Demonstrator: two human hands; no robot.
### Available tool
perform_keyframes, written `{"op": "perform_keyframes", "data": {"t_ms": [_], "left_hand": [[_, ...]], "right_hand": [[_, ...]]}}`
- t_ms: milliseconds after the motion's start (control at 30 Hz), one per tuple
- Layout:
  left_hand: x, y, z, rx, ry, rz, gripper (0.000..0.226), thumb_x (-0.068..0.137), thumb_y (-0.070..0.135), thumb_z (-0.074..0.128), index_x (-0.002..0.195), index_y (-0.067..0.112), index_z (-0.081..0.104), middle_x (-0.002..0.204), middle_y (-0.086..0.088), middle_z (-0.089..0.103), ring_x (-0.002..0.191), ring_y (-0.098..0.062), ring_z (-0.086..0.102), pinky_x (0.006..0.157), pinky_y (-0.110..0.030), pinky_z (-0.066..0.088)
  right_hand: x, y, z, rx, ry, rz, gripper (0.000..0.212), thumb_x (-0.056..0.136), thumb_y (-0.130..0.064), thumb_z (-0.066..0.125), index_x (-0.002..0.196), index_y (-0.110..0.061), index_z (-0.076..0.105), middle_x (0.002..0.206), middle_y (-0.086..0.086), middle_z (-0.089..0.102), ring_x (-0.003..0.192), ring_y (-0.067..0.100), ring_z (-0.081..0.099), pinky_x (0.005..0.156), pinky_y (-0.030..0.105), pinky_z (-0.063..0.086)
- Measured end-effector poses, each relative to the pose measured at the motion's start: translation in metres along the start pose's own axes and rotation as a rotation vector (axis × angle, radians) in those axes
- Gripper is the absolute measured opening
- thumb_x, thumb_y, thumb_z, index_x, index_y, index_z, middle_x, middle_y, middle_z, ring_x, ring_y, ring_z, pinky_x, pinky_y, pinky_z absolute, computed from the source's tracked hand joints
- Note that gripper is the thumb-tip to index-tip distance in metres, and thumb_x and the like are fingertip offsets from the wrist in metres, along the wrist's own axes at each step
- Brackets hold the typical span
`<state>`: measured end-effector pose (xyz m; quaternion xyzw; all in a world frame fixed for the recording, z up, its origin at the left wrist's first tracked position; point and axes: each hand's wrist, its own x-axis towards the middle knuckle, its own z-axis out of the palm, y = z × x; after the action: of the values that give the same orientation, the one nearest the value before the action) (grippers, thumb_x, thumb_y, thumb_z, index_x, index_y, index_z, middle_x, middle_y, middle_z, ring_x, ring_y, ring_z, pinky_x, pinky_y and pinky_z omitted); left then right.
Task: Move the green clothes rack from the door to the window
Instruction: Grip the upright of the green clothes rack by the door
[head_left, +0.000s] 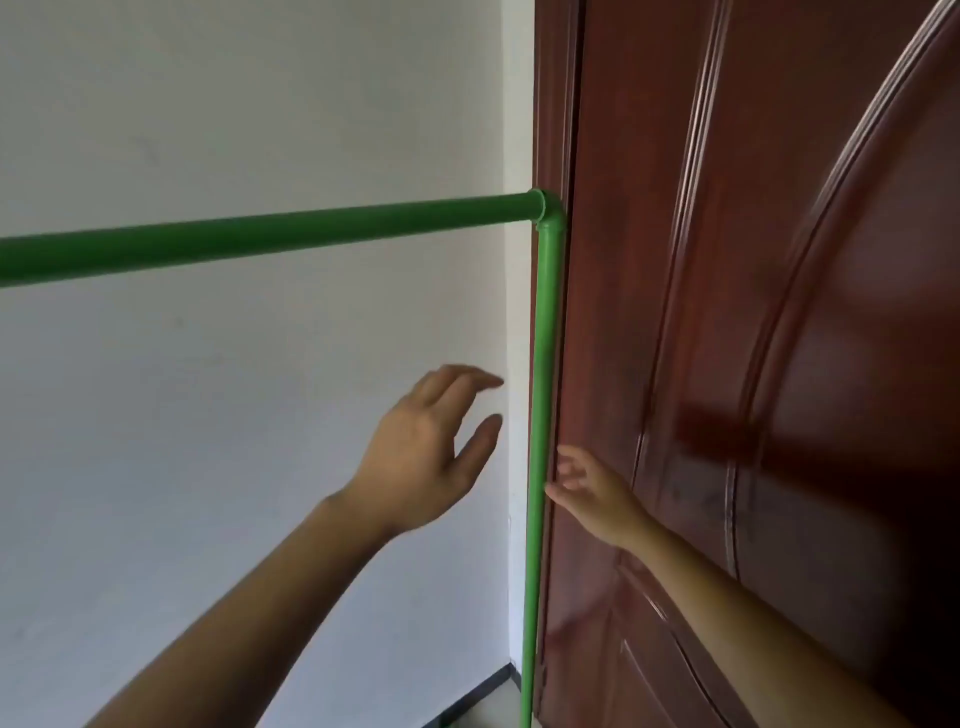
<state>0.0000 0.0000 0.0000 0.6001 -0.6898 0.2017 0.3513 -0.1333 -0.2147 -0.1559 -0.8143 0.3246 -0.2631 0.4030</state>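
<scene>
Your left hand (423, 452): arm reaching forward, fingers spread and curled, thumb apart, gripping nothing | Your right hand (589, 488): arm stretched out lower, fingers loosely open, fingertips (555, 488) forward, nothing held

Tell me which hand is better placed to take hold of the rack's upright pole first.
The right hand: its fingers already reach the green upright pole by the door. The left hand hangs open beside the pole, a gap still showing.
</scene>
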Motion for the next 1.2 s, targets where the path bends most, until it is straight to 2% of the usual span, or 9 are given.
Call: {"op": "perform_keyframes", "data": {"t_ms": [133,300,400,467,533,600,700,800,1200], "left_hand": [[0.031,0.009,0.033,-0.059,0.01,-0.263,0.047,0.096,0.036,0.056,0.135,0.017,0.038,0.134,0.0,0.054,0.12,-0.012,0.052,0.097,-0.034,0.05],[0.093,0.008,0.082,-0.342,0.036,-0.585,0.067,0.093,0.054,0.05,0.145,0.023,0.019,0.14,-0.002,0.049,0.125,-0.012,0.048,0.104,-0.038,0.045],[0.13,0.006,0.099,-0.526,0.145,-0.678,0.055,0.098,0.052,0.045,0.139,0.019,0.032,0.126,-0.004,0.059,0.112,-0.014,0.06,0.099,-0.04,0.05],[0.145,0.005,0.101,-0.625,0.222,-0.726,0.043,0.101,0.047,0.042,0.125,0.012,0.047,0.109,-0.007,0.065,0.095,-0.018,0.068,0.087,-0.041,0.058],[0.15,0.002,0.1,-0.679,0.244,-0.737,0.045,0.102,0.046,0.039,0.11,0.004,0.054,0.087,-0.012,0.065,0.075,-0.026,0.069,0.073,-0.042,0.062],[0.145,0.005,0.096,-0.694,0.237,-0.685,0.054,0.101,0.05,0.032,0.093,0.001,0.053,0.067,-0.012,0.057,0.055,-0.028,0.061,0.058,-0.038,0.06],[0.136,0.017,0.083,-0.71,0.31,-0.638,0.054,0.102,0.049,0.025,0.065,0.011,0.034,0.054,-0.012,0.031,0.04,-0.024,0.031,0.04,-0.031,0.034],[0.128,0.027,0.057,-0.658,0.45,-0.693,0.05,0.104,0.045,0.026,0.065,0.015,0.019,0.053,-0.008,0.024,0.042,-0.021,0.019,0.04,-0.035,0.018],[0.046,0.019,-0.078,-0.508,0.63,-0.792,0.051,0.102,0.051,0.031,0.071,0.014,0.014,0.054,-0.006,0.021,0.048,-0.03,0.013,0.045,-0.039,0.013]], "right_hand": [[0.028,-0.002,0.003,0.104,-0.103,0.014,0.057,0.074,-0.049,0.073,0.124,-0.03,0.053,0.115,-0.006,0.066,0.107,0.01,0.063,0.092,0.035,0.053],[0.053,0.015,0.026,0.274,-0.231,0.062,0.039,0.075,-0.047,0.073,0.103,-0.022,0.067,0.11,0.0,0.073,0.103,0.013,0.068,0.097,0.038,0.051],[0.061,0.019,0.037,0.346,-0.306,0.127,0.025,0.077,-0.045,0.073,0.08,-0.02,0.072,0.085,-0.001,0.078,0.088,0.015,0.073,0.093,0.038,0.053],[0.058,0.015,0.042,0.399,-0.274,0.166,0.035,0.078,-0.042,0.072,0.06,-0.016,0.058,0.061,0.006,0.067,0.064,0.024,0.069,0.074,0.038,0.054],[0.05,0.01,0.048,0.451,-0.201,0.184,0.04,0.077,-0.038,0.07,0.056,-0.013,0.046,0.052,0.011,0.046,0.047,0.025,0.047,0.054,0.036,0.041],[0.036,0.004,0.055,0.486,-0.205,0.155,0.038,0.075,-0.029,0.067,0.052,-0.014,0.04,0.049,0.008,0.035,0.046,0.02,0.035,0.049,0.032,0.03],[0.016,-0.008,0.066,0.505,-0.289,0.084,0.039,0.076,-0.015,0.063,0.048,-0.012,0.036,0.046,0.004,0.028,0.044,0.019,0.027,0.045,0.028,0.023],[0.004,-0.033,0.078,0.533,-0.322,0.028,0.038,0.071,-0.016,0.059,0.048,-0.007,0.03,0.049,0.007,0.026,0.049,0.019,0.024,0.047,0.029,0.019],[-0.06,-0.142,0.173,0.606,-0.511,-0.076,0.041,0.075,-0.007,0.061,0.054,0.007,0.029,0.051,0.009,0.029,0.047,0.019,0.025,0.044,0.026,0.021]]}}
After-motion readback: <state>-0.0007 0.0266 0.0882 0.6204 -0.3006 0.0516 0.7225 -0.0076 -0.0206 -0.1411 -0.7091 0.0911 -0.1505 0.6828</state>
